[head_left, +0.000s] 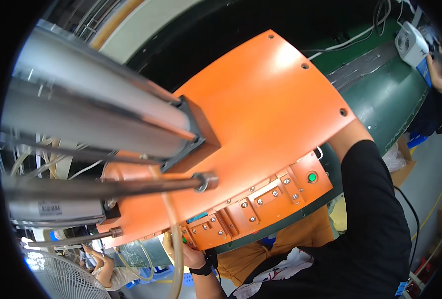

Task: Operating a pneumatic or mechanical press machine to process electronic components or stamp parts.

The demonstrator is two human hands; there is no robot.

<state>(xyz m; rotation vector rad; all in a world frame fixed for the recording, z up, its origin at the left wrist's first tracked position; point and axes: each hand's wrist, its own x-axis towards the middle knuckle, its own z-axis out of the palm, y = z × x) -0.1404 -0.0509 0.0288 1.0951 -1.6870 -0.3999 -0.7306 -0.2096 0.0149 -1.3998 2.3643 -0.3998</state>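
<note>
A large orange press machine stands before me. Its broad top plate (260, 94) slopes over a lower orange fixture (253, 214) with several screwed-on blocks. My left hand (193, 256), with a dark band on its wrist, is at the fixture's left end, beside a small green button (184, 239). Its visible fingers stretch up along that end, and a hose (176, 264) crosses partly in front of them. My right forearm (353, 137) reaches in under the plate's right edge, which hides the right hand. Another green button (312, 177) sits at the fixture's right end, uncovered.
Grey cylinders (96, 94) and a metal rod (131, 188) rise close to me from the top plate. Behind lies a green bench surface (380, 89) with a small white fan (411, 44). A wire-caged fan (61, 274) and another person's arm (104, 266) are lower left.
</note>
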